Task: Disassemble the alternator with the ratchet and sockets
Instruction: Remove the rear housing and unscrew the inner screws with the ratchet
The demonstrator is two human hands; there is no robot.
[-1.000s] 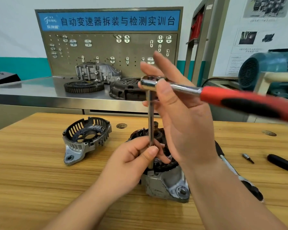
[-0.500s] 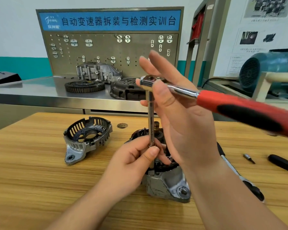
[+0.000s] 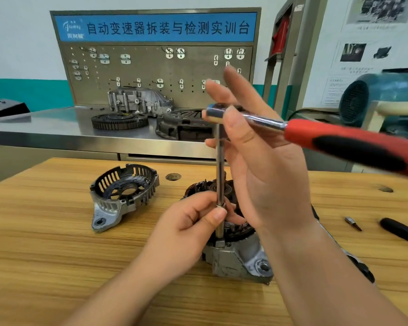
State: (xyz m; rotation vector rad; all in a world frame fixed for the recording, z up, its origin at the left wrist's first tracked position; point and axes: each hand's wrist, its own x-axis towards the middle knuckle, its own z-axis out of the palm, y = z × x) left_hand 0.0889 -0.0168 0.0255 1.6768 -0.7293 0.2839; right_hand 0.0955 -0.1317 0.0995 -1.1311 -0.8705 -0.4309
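Now | extension bar [image 3: 220, 165] pinched in left hand [image 3: 186, 224] fingers [image 3: 218, 216] | right hand [image 3: 269, 182] pinches ratchet [image 3: 339, 142]

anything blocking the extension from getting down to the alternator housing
Nothing visible does. The extension runs straight down from the ratchet to the alternator housing; the left hand only pinches it mid-shaft, and the right hand holds the ratchet head.

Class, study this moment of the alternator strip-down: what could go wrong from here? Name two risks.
1. The right hand pinches only the ratchet head, so the tall extension bar that the left hand steadies may tilt and slip off the alternator.
2. The alternator seems unclamped on the table; it might turn or tip.
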